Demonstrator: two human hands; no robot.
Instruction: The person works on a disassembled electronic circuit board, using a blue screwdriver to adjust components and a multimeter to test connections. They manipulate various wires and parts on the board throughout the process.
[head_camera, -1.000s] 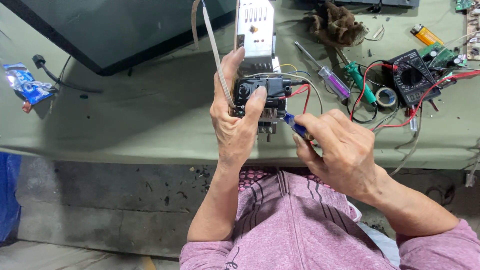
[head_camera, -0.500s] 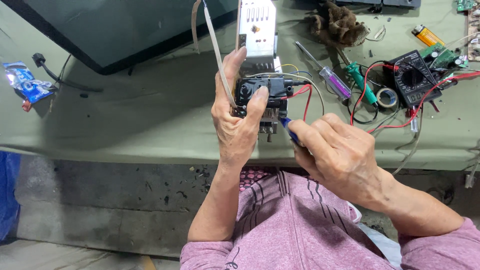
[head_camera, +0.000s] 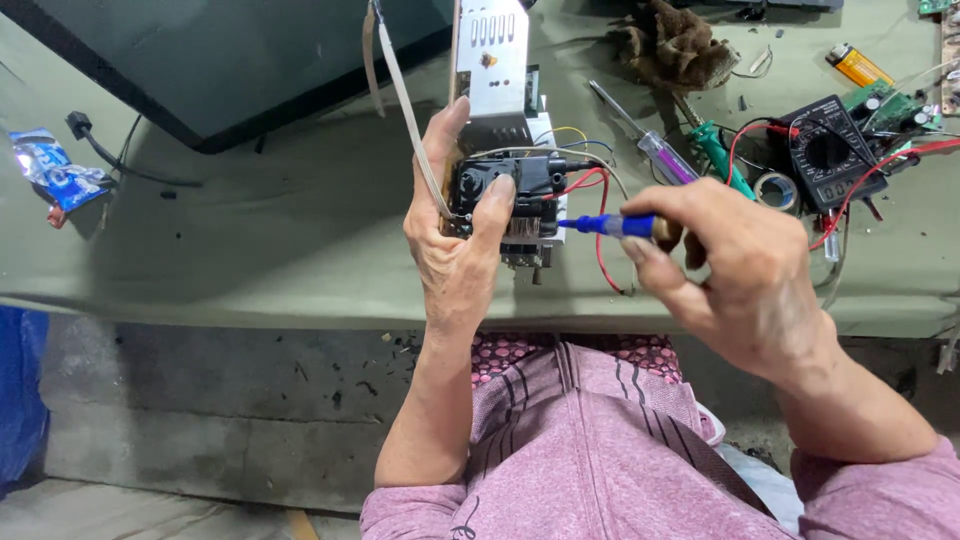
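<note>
My left hand (head_camera: 455, 250) grips a circuit board (head_camera: 495, 70) upright at the table's front edge, thumb pressed on a black boxy component (head_camera: 530, 180) with red, blue and yellow wires (head_camera: 590, 190) trailing from it. A flat ribbon cable (head_camera: 395, 85) hangs off the board past my fingers. My right hand (head_camera: 730, 270) holds a blue-handled tool (head_camera: 610, 226) level, its tip touching the right side of the black component.
A dark flat screen panel (head_camera: 200, 50) lies at the back left of the green table (head_camera: 250, 230). A multimeter (head_camera: 830, 150) with red leads, screwdrivers (head_camera: 650, 145), a tape roll (head_camera: 772, 190), a lighter (head_camera: 858, 66) and a brown rag (head_camera: 675, 40) lie at the right. A blue packet (head_camera: 50, 170) sits far left.
My right hand has shifted right and turned the blue-handled tool from a slant below the component to level against its right side. The left hand keeps its grip on the board.
</note>
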